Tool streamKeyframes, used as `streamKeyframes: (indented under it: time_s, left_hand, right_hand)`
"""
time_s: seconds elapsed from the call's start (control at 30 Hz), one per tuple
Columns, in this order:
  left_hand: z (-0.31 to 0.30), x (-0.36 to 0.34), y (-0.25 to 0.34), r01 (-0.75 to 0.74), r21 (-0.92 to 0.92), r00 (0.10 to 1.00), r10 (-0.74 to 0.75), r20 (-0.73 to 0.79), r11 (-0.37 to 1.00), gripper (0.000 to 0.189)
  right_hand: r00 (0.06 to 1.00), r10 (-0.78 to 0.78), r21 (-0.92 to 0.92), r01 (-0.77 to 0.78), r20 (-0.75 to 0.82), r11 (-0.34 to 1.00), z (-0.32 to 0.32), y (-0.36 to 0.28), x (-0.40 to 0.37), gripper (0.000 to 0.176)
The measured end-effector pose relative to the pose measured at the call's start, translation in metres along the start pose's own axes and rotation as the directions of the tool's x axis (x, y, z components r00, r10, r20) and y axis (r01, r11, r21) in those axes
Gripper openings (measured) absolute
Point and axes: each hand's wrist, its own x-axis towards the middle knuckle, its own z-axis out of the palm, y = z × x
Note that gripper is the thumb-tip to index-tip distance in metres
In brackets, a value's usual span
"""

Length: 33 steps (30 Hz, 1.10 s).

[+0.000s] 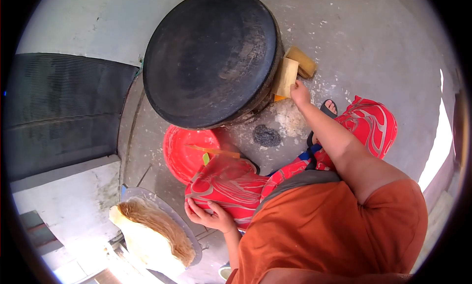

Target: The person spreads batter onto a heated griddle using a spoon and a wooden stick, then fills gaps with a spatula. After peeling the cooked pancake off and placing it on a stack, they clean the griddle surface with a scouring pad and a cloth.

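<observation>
My right hand (300,93) grips the lower end of a pale, flat wooden-looking piece (285,76), beside the rim of a large round black griddle (211,58). A yellowish-brown block (301,62) lies just behind that piece, and a bit of orange shows below it. On the red patterned cloth over my knee (231,188) rests my left hand (209,216), fingers apart and holding nothing. The griddle's dark surface is bare, with greyish scuffs towards its right side.
Below the griddle stands a red basin (179,154) with a thin stick (212,150) across it. A dark scouring-pad-like clump (266,135) lies on the floor. At lower left, stacked thin sheets (157,230) rest on a round grey tray (193,237). A white wall piece (69,198) stands left.
</observation>
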Motion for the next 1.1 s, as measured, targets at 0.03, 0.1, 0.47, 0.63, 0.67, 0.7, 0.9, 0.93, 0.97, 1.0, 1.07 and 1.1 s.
streamKeyframes:
  time_s: [0.03,0.1,0.47,0.63,0.67,0.7,0.9,0.93,0.97,1.0,1.07,1.1]
  left_hand:
    - [0.0,0.0,0.0,-0.004,-0.018,1.0,0.004,0.005,1.0,0.049]
    - [0.0,0.002,0.001,-0.003,-0.029,1.0,0.003,0.013,1.0,0.049]
    - [0.003,0.001,0.002,0.032,-0.046,0.999,-0.031,0.021,0.998,0.05]
    - [0.002,-0.001,-0.006,0.014,-0.055,1.0,-0.014,0.009,0.998,0.047]
    - [0.002,-0.002,-0.007,0.019,-0.07,1.0,-0.018,0.004,0.997,0.048]
    - [0.002,-0.002,-0.009,0.024,-0.065,1.0,-0.024,0.0,0.998,0.048]
    - [-0.003,-0.004,-0.016,0.057,-0.087,0.998,-0.056,0.005,0.995,0.047]
    - [-0.003,-0.004,-0.018,0.063,-0.098,0.998,-0.063,0.002,0.993,0.048]
    - [-0.003,-0.005,-0.019,0.07,-0.111,0.998,-0.07,0.0,0.991,0.049]
    - [-0.003,-0.006,-0.019,0.075,-0.121,0.997,-0.076,0.003,0.99,0.049]
    - [-0.004,-0.004,-0.018,0.07,-0.075,0.997,-0.069,0.017,0.995,0.049]
    - [-0.003,-0.004,-0.018,0.063,-0.087,0.998,-0.062,0.017,0.994,0.049]
  right_hand:
    - [0.997,-0.058,-0.026,0.057,-0.048,0.998,-0.004,0.003,0.002,0.031]
    - [1.0,-0.002,-0.059,0.0,-0.03,0.998,-0.016,0.001,0.006,0.031]
    - [0.869,-0.157,-0.301,0.324,0.469,0.897,-0.001,0.027,-0.067,0.027]
    - [0.428,0.103,-0.401,0.699,0.898,0.592,0.023,0.004,-0.115,0.029]
    - [0.423,0.103,-0.398,0.703,0.9,0.59,0.034,0.018,-0.12,0.029]
    - [0.456,0.125,-0.45,0.727,0.881,0.518,0.053,0.041,-0.123,0.03]
    - [0.521,0.26,-0.548,0.533,0.813,0.645,0.064,0.036,-0.117,0.022]
    - [0.475,0.2,-0.43,0.443,0.857,0.787,0.063,0.037,-0.113,0.019]
    - [0.481,0.204,-0.438,0.445,0.853,0.781,0.059,0.038,-0.111,0.019]
    - [0.537,0.038,-0.336,0.468,0.843,0.817,0.048,0.027,-0.112,0.016]
    - [0.59,-0.132,-0.236,0.504,0.797,0.831,0.027,0.005,-0.113,0.013]
    - [0.618,-0.149,-0.206,0.466,0.772,0.861,0.018,-0.006,-0.113,0.011]
